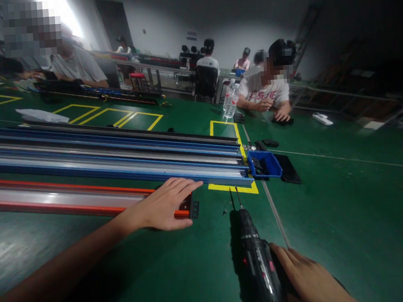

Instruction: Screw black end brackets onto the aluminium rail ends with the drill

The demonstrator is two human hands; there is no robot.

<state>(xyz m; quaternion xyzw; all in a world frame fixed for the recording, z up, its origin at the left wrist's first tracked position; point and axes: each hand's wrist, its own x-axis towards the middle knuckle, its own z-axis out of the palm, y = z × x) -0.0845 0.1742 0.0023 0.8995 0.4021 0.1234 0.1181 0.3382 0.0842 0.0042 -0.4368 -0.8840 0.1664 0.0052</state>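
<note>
A long orange-red and silver metal rail (69, 194) lies on the green surface (347, 214), its black end cap (194, 210) just beyond the left grip (167, 201). Blue and silver metal rails (119, 163) lie beside it, toward the surface's far edge. Past their ends, a small blue plastic bin (275, 168) contains black parts, too small to identify. The left grip is unclenched, palm down and fingers extended over the orange-red rail's end. The right grip (306, 272) is at a black cordless drill (259, 257), seemingly closed around its shadowed handle; the drill's slender bit points toward the far edge, near the blue rails' ends.
</note>
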